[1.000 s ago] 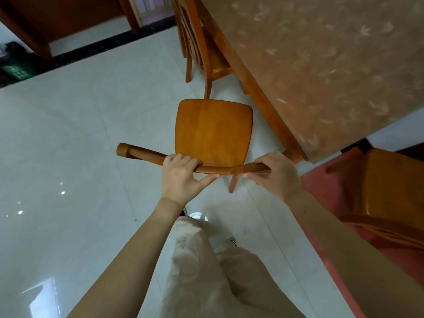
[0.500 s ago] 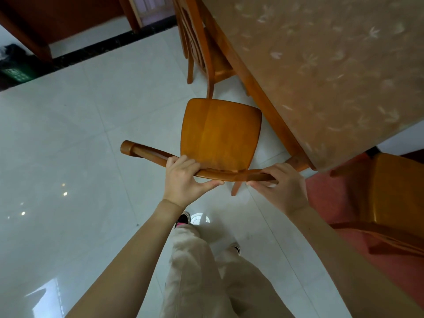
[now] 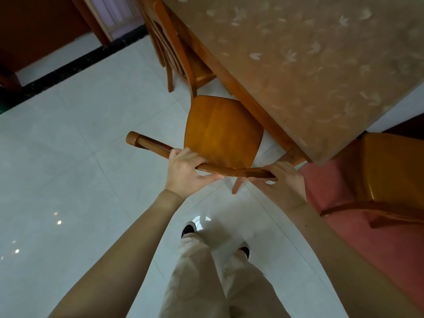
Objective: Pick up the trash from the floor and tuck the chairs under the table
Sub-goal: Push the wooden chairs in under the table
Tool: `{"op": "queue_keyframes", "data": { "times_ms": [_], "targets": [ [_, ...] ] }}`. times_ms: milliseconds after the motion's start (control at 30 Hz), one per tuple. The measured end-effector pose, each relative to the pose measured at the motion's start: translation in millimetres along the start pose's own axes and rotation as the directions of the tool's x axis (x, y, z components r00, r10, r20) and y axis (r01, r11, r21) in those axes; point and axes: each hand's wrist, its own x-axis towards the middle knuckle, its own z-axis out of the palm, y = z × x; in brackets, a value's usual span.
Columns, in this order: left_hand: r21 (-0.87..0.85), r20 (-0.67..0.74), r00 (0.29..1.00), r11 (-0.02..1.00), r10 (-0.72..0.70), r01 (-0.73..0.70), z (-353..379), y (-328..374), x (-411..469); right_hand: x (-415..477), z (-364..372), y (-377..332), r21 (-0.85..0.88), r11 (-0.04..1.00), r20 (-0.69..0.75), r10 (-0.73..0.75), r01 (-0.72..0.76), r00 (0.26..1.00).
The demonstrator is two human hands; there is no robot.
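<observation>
The orange-brown wooden chair (image 3: pixel 223 131) with the smooth square seat stands on the glossy white tiled floor (image 3: pixel 68 157), turned at an angle to the long wooden counter (image 3: pixel 309 65) with its pale leaf-patterned brown cover, and we hold it by its curved top rail (image 3: pixel 149 143). Our left hand (image 3: pixel 185 173) wraps the rail left of its middle, fingers curled over the top and thumb pressed beneath; our right hand (image 3: pixel 283 183) closes round the rail's right end in the same way. Compared with a second ago, the seat has slid towards the counter: then a strip of floor showed between them, now the seat's far right corner lies at the counter's wooden edge, seemingly just starting beneath it. We judge the tucking step under way but far from done, since most of the seat still sits out in the open and skewed, so the push calls for squaring it up. Beyond it a slatted wooden chair (image 3: pixel 174 53) sits already tucked in; to our right a chair with a yellow padded seat (image 3: pixel 390 171) stands out on the red rug (image 3: pixel 367 237). No trash shows on the floor here.
</observation>
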Motion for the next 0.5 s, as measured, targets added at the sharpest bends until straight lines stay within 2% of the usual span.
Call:
{"op": "queue_keyframes", "data": {
  "times_ms": [333, 500],
  "targets": [
    [-0.073, 0.129, 0.983, 0.990, 0.129, -0.120, -2.4, -20.7, 53.7, 13.6, 7.2, -20.8, -0.049, 0.969, 0.011, 0.245, -0.244, 0.970],
    [-0.090, 0.154, 0.971, 0.982, 0.181, -0.169, 0.6, -33.3, 79.0, 23.8, 13.1, -27.1, -0.060, 0.945, -0.018, 0.320, -0.321, 0.947]
  ]
}}
